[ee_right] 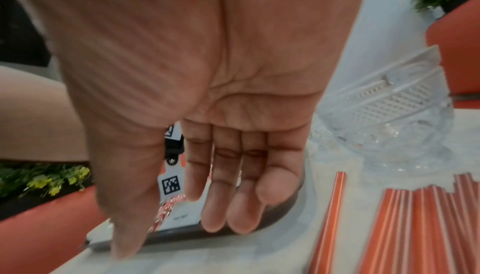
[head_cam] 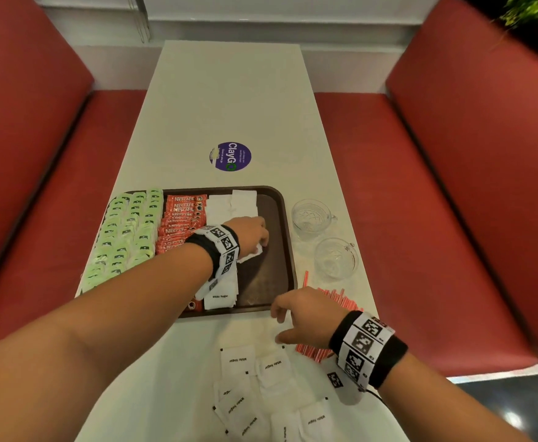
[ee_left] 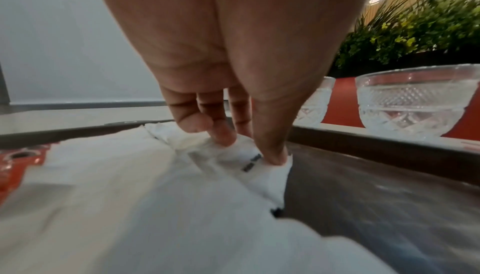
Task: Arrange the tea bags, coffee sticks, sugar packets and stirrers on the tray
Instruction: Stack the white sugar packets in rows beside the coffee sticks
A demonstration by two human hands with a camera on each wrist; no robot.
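Two glass cups (head_cam: pixel 312 218) on white table (head_cam: pixel 229 100).

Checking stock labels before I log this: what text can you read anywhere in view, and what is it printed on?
"NESCAFE": red coffee sticks on the tray.
"White Sugar": sugar packets on the tray and loose sugar packets on the table.
"ClayGO": round purple sticker; its small lines are too small to read.
Green tea bags: print unreadable.
Wristband markers: coded squares, no words.
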